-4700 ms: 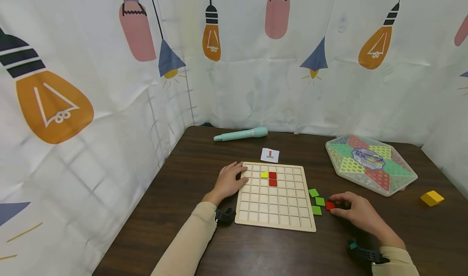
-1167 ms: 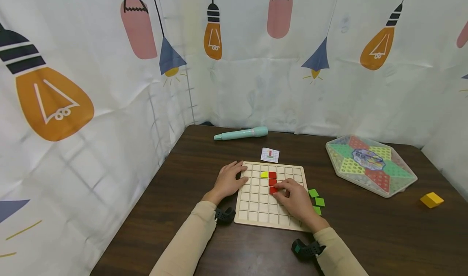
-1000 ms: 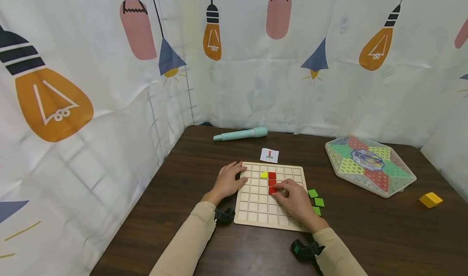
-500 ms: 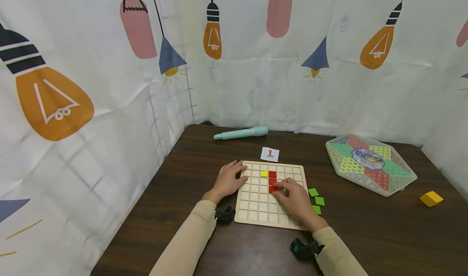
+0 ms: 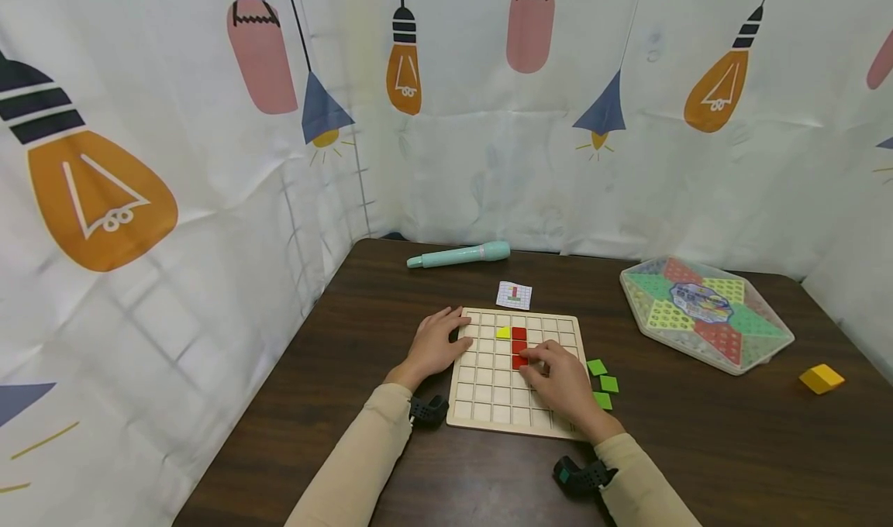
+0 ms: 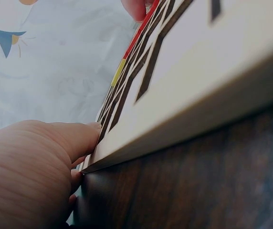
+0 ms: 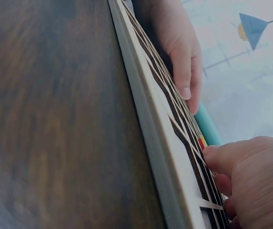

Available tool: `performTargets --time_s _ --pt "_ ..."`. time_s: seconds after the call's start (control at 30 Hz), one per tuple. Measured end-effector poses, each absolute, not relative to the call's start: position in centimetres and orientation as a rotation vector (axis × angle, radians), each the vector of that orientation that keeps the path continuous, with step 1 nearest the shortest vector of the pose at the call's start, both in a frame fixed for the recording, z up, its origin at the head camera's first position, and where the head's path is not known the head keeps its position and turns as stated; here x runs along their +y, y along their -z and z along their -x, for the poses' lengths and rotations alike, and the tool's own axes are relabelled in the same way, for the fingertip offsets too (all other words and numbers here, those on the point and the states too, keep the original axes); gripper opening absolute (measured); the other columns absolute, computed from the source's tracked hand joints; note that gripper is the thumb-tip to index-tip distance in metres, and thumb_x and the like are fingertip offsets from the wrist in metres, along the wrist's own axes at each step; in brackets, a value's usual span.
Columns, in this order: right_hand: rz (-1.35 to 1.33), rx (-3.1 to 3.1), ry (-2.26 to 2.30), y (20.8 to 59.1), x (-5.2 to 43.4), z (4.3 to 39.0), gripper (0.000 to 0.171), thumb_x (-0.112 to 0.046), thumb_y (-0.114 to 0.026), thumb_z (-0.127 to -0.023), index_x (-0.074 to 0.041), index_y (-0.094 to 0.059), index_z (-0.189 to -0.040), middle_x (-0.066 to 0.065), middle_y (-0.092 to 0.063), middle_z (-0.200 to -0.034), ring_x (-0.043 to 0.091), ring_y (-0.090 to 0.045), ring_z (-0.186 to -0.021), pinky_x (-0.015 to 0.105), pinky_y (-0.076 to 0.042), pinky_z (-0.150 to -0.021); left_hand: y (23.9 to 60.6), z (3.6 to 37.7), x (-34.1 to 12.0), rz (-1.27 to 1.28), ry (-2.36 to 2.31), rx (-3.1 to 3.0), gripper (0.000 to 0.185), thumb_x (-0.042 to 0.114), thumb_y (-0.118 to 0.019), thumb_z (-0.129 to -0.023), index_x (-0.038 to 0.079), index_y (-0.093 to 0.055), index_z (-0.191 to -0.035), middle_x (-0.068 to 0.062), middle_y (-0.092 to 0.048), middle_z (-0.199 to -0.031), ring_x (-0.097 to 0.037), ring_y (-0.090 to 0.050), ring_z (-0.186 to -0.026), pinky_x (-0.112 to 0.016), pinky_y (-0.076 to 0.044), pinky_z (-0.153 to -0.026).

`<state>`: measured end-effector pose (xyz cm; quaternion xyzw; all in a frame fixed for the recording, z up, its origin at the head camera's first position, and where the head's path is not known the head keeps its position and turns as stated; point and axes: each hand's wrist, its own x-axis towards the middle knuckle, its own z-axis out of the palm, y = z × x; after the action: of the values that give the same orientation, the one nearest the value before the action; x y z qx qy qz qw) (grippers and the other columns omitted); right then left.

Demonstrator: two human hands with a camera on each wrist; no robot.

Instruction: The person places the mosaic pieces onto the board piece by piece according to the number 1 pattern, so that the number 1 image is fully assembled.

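On the near-centre tabletop (image 5: 698, 449): wooden grid board (image 5: 488, 391), right hand (image 5: 561, 384) resting over its right half, fingertips on the lowest red tile (image 5: 519, 362) of a three-tile red column. Grip looks like a light press or pinch on that tile (can't tell which, fingers curled). A yellow triangle tile (image 5: 504, 332) sits just left of the column top. Left hand (image 5: 434, 346) lies flat on the board's far-left corner, fingers straight, grasping nothing. Three green tiles (image 5: 601, 383) lie just right of the board. Further out: pattern card (image 5: 514, 295), teal pen (image 5: 460, 256), hexagonal game box (image 5: 705, 314), yellow block (image 5: 821, 377) far right.
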<state>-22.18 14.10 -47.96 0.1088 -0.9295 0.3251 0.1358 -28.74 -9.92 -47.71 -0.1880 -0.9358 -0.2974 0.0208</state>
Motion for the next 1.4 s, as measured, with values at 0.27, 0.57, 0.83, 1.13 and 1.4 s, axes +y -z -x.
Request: performTargets --time_s 0.27,0.57,0.83,1.13,1.4 --pt "-0.321 -2.689 -0.942 47.9 14.2 22.2 0.021 -0.026 -0.071 -0.078 -0.021 -0.070 -0.099 -0.010 -0.056 -0.087 0.011 -0.044 -0.066 0.023 -0.036 -0.053 47.8 28.8 -9.9 0.593 0.911 -2.893 0.044 0.036 -0.055 -0.090 0.020 -0.051 -0.130 0.000 -0.032 -0.145 -0.019 -0.022 -0.135 -0.043 -0.011 -0.111" --pt "-0.269 -2.653 -1.184 47.4 14.5 22.0 0.015 -0.024 -0.065 -0.084 -0.023 -0.069 -0.099 -0.013 -0.058 -0.088 0.011 -0.048 -0.070 0.023 -0.043 -0.057 47.8 28.7 -10.0 0.596 0.937 -2.887 0.044 0.037 -0.055 -0.090 0.019 -0.051 -0.130 -0.001 -0.033 -0.145 -0.019 -0.022 -0.135 -0.043 -0.010 -0.111" --pt "-0.299 -2.565 -1.271 46.3 16.2 21.8 0.017 -0.019 -0.061 -0.088 -0.016 -0.068 -0.104 -0.005 -0.061 -0.093 0.011 -0.054 -0.070 0.023 -0.047 -0.059 48.0 28.9 -9.9 0.587 0.913 -2.892 0.044 0.037 -0.054 -0.090 0.021 -0.051 -0.130 0.000 -0.033 -0.145 -0.018 -0.022 -0.135 -0.043 -0.011 -0.111" --pt "-0.276 -2.512 -1.194 46.0 19.7 22.2 0.024 -0.027 -0.056 -0.091 -0.013 -0.065 -0.108 0.001 -0.063 -0.097 0.012 -0.054 -0.075 0.029 -0.048 -0.058 47.9 28.8 -10.0 0.602 0.933 -2.891 0.045 0.037 -0.055 -0.090 0.020 -0.051 -0.131 0.000 -0.032 -0.145 -0.018 -0.021 -0.135 -0.043 -0.009 -0.111" --pt "-0.194 -2.610 -1.151 45.2 22.6 22.0 0.033 -0.036 -0.053 -0.092 -0.013 -0.062 -0.114 0.004 -0.063 -0.101 0.018 -0.058 -0.083 0.034 -0.050 -0.065 47.8 28.8 -10.0 0.607 0.939 -2.884 0.044 0.036 -0.055 -0.090 0.019 -0.051 -0.130 -0.001 -0.032 -0.145 -0.020 -0.021 -0.135 -0.044 -0.009 -0.110"
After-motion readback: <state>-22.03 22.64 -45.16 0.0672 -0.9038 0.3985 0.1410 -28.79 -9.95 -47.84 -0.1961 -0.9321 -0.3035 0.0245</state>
